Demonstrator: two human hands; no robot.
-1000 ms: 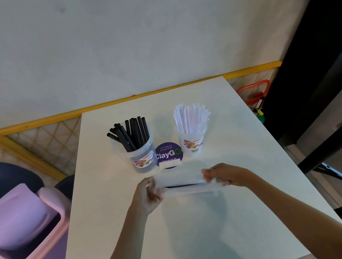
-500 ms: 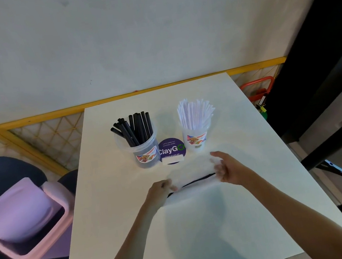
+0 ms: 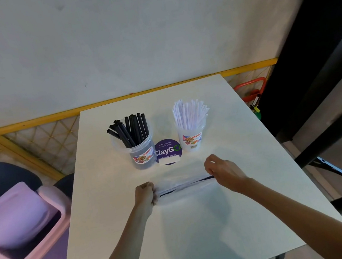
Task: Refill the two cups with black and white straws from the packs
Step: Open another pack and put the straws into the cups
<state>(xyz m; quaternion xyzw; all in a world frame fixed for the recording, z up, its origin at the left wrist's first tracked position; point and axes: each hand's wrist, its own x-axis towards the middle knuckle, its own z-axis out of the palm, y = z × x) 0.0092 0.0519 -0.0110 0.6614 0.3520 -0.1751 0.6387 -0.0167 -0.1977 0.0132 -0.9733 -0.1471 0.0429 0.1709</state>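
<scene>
The round purple sticker (image 3: 168,151) on the table reads "ClayGo".

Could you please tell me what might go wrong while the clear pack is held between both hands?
1. The left hand and right hand grip the clear pack at its ends; if it tears suddenly, a hand might knock the white-straw cup or black-straw cup just behind.
2. The black straw inside might slip out onto the table.

Black-straw cup (image 3: 143,155) and white-straw cup (image 3: 191,141) block the far side — a narrow gap between, open tabletop (image 3: 202,234) nearer
</scene>
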